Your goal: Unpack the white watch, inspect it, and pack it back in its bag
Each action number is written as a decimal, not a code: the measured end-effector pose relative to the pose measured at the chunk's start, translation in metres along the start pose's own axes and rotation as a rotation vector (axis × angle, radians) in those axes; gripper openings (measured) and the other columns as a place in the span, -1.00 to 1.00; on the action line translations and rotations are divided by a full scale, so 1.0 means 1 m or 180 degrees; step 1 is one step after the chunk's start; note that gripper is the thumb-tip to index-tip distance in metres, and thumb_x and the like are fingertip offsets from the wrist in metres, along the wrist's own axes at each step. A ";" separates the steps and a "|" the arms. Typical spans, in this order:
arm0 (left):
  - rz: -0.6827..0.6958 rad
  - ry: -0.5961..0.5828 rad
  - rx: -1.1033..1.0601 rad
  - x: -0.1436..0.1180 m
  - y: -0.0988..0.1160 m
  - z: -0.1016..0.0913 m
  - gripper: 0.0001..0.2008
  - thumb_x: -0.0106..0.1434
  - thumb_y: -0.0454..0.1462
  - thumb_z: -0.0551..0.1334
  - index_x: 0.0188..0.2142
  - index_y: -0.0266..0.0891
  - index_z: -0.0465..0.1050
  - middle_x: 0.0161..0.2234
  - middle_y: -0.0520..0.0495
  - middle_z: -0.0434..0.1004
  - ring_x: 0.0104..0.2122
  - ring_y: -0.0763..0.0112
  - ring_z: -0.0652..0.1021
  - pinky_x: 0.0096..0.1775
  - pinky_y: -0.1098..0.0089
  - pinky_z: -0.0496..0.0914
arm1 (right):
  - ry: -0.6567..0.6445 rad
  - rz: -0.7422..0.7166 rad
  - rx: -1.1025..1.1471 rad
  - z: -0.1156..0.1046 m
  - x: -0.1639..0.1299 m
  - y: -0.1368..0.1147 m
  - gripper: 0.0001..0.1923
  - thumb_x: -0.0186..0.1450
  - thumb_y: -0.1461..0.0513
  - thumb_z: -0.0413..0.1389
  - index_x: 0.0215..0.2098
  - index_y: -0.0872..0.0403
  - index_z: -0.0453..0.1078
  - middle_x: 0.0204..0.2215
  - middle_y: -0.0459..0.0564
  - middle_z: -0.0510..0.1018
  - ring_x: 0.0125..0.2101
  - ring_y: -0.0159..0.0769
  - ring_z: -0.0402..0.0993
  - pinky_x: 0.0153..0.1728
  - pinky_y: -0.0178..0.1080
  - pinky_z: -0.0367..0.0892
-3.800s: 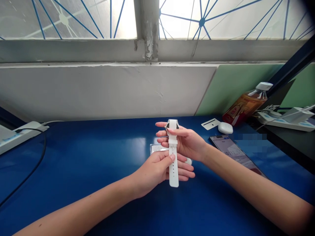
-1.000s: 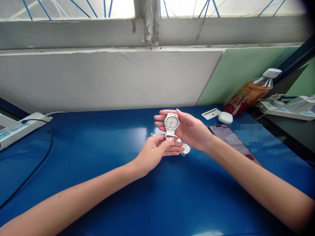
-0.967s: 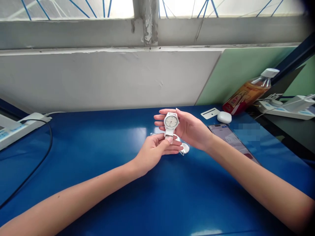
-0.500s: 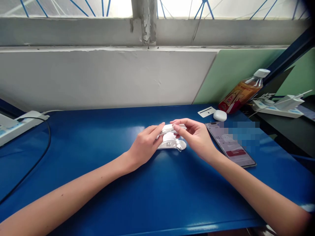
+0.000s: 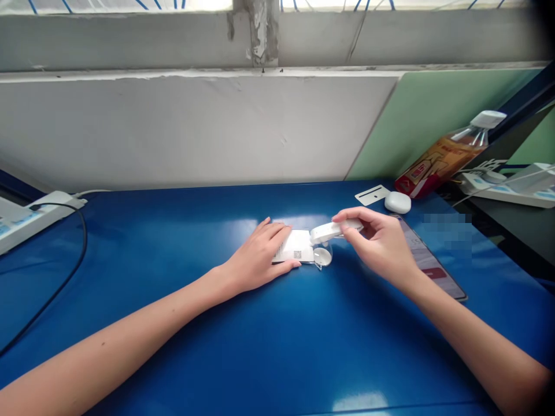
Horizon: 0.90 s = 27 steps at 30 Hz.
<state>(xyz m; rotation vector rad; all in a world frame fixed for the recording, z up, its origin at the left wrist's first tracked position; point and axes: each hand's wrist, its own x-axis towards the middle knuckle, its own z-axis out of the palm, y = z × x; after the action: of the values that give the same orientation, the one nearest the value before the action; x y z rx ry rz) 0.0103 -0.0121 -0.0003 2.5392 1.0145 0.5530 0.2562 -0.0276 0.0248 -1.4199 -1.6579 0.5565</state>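
Blue table [image 5: 173, 323]: our left hand [image 5: 260, 257] lies flat, fingers together, pinning the packet [image 5: 297, 252] at center; right hand [image 5: 381, 245] at 3 o'clock pinches the watch [image 5: 332, 230], best kept level, lowered slowly.

A glossy blue table [image 5: 173, 323] runs back to a grey-white wall. Near its middle lies a clear packet holding a white card [image 5: 297, 252], flat on the surface. Toward the far right corner lie a small white tag [image 5: 372, 195] and, just beside it, a white oval case [image 5: 398, 202]. A phone [image 5: 429, 266] lies face up near the right edge. At the far left edge rests a white power strip [image 5: 30, 218], its black cable [image 5: 65, 277] curving across the left side.
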 end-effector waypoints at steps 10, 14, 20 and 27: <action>0.0067 0.0106 0.0097 0.000 0.002 0.000 -0.52 0.37 -0.10 0.10 0.19 -0.26 0.16 0.09 -0.30 0.31 0.08 0.03 0.36 0.08 0.08 0.29 | -0.0312 -0.0034 -0.0304 0.006 -0.001 0.009 -0.84 0.23 0.30 0.05 -0.31 0.03 0.47 -0.37 -0.06 0.58 -0.37 -0.24 0.47 -0.37 -0.22 0.31; 0.0102 0.0172 0.0122 0.000 0.001 0.001 -0.52 0.33 -0.11 0.16 0.17 -0.27 0.19 0.08 -0.30 0.32 0.07 0.03 0.37 0.07 0.06 0.30 | -0.0685 -0.0306 -0.0039 0.013 -0.003 0.008 -0.79 0.31 0.22 0.06 -0.11 0.02 0.44 -0.06 0.01 0.53 -0.17 -0.21 0.47 -0.26 -0.23 0.38; 0.0101 0.0157 0.0281 -0.001 0.000 0.002 -0.50 0.32 -0.09 0.17 0.15 -0.34 0.21 0.10 -0.33 0.31 0.09 0.02 0.35 0.08 0.07 0.31 | -0.0590 -0.0629 -0.1110 0.011 -0.009 0.004 -0.79 0.30 0.17 0.10 -0.11 0.03 0.43 -0.11 0.00 0.53 -0.28 -0.23 0.48 -0.38 -0.24 0.36; 0.0097 0.0160 0.0359 -0.001 0.001 0.002 -0.49 0.32 -0.08 0.16 0.14 -0.33 0.21 0.11 -0.32 0.31 0.11 0.02 0.34 0.09 0.07 0.31 | -0.0656 -0.0508 -0.1598 0.006 -0.010 0.007 -0.81 0.28 0.10 0.13 -0.23 0.02 0.48 -0.28 -0.02 0.55 -0.43 -0.25 0.48 -0.42 -0.21 0.34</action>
<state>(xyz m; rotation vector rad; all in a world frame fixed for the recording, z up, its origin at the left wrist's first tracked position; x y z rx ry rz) 0.0110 -0.0136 -0.0022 2.6556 1.0542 0.5864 0.2549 -0.0347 0.0132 -1.5969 -2.1603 0.2033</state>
